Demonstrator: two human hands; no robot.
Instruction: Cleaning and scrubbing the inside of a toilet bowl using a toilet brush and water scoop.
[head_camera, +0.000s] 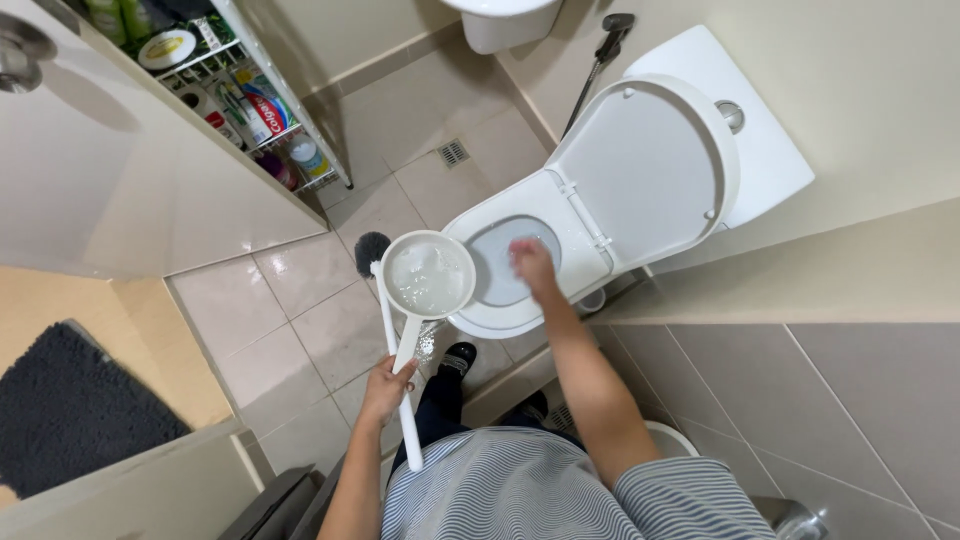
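My left hand (386, 385) grips two white handles together: a white water dipper (428, 275) filled with water, and a toilet brush whose dark bristle head (371, 251) sticks out behind the dipper. The dipper's bowl hangs over the near left rim of the white toilet bowl (500, 322). My right hand (532, 265) reaches over the open bowl, blurred, fingers together, and I cannot tell if it holds anything. The toilet lid (645, 170) stands raised against the cistern (770, 140).
A wire shelf rack (250, 100) with tubes and bottles stands at the upper left by a white door. A floor drain (453, 152) sits in the tiled floor. A spray hose (605, 50) hangs on the wall. A dark mat (70, 410) lies at left.
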